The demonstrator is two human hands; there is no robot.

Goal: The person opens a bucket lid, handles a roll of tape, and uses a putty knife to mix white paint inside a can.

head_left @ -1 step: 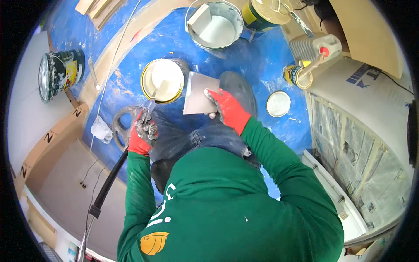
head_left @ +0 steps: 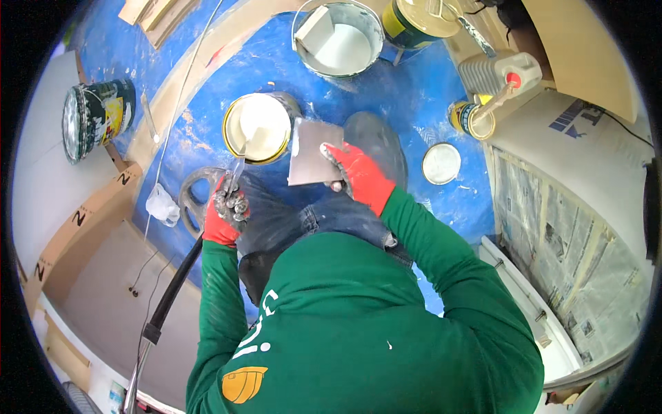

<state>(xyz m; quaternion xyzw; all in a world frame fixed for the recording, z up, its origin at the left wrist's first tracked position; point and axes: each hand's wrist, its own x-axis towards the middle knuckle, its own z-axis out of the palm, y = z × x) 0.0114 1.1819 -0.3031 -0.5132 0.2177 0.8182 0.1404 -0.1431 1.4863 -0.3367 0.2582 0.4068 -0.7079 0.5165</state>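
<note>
My left hand (head_left: 226, 212), in a red glove with grey, smeared fingers, is closed round the clear handle of a putty knife (head_left: 237, 168). The knife reaches to the near rim of an open paint can (head_left: 290, 131) filled with creamy white paste. In my right hand (head_left: 364, 178), also red-gloved, is a flat, grey-brown square plate (head_left: 314, 155), gripped by its right edge, thumb on top. A whitish smear lies along the plate's left edge. The plate is just right of the can, over my knees.
A bucket (head_left: 298, 48) holding white material and a block stands ahead, beside a lidded drum (head_left: 420, 24). To the right are a small can (head_left: 463, 119), a grey jug (head_left: 483, 74) and a round white lid (head_left: 440, 164). A black pole (head_left: 172, 293) rises at my left. Blue sheeting (head_left: 414, 90) covers the floor.
The plate in my right hand has turned slightly and shifted a little down and left. My left hand stays put with the putty knife.
</note>
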